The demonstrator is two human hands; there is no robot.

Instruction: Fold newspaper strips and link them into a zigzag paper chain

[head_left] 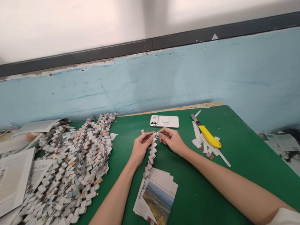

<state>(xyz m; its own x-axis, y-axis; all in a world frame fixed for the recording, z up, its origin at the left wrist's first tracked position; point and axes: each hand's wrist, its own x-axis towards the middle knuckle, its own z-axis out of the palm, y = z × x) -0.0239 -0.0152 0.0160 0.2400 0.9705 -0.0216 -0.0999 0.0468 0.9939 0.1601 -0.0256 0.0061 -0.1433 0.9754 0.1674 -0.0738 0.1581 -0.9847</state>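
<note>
A zigzag chain of folded paper (151, 156) runs from between my fingers down to a small stack of printed paper pieces (161, 201) on the green table. My left hand (141, 147) pinches the chain's upper end between thumb and forefinger. Close on its right, my right hand (172, 140) is closed on a small folded paper piece (157, 135) at that same end. The fingertips of both hands nearly meet.
A big heap of folded paper chains (74, 172) and newspaper sheets (6, 182) cover the left side. Behind my hands lies a white phone (164, 121). A yellow-handled knife (210, 136) rests on paper strips (198, 142) at the right. A blue wall (178, 78) stands behind the table (236, 197).
</note>
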